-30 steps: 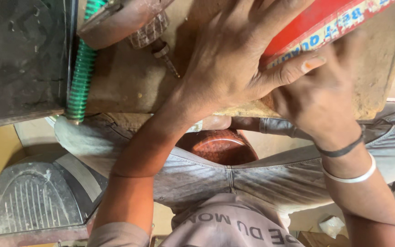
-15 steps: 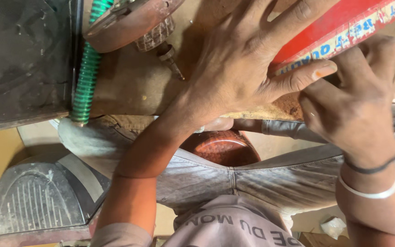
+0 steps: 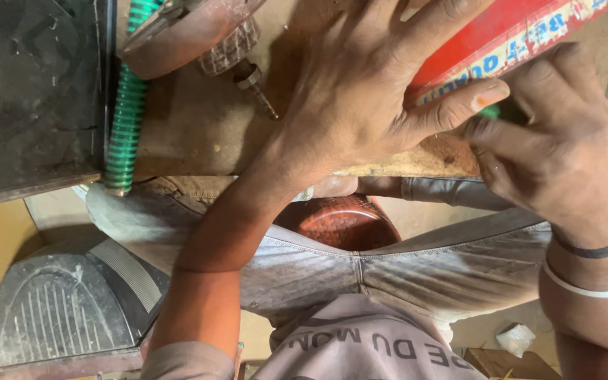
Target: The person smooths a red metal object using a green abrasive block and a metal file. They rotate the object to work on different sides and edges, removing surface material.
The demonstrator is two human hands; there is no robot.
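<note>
Left hand (image 3: pixel 367 105) lies flat, fingers spread wide, palm down on the red box (image 3: pixel 501 35), thumb stretched along its printed edge; it presses rather than grasps. Right hand (image 3: pixel 557 151) is curled, fingertips pinched on a small green bit (image 3: pixel 490 111) just beside the left thumb tip, at the box's lower edge; can't tell what the green bit is. Box rests on the worn bench (image 3: pixel 198 134), running up-right from under the left hand. W/ respect to the left hand: drill chuck (image 3: pixel 237 60) w/ bit sits just off the wrist side, near but apart; green hose (image 3: pixel 127 105) further out, beyond the chuck. Brown round container (image 3: pixel 343 222) sits below the left wrist, between the knees; contents not visible. Black band and white bangle on right wrist.
</note>
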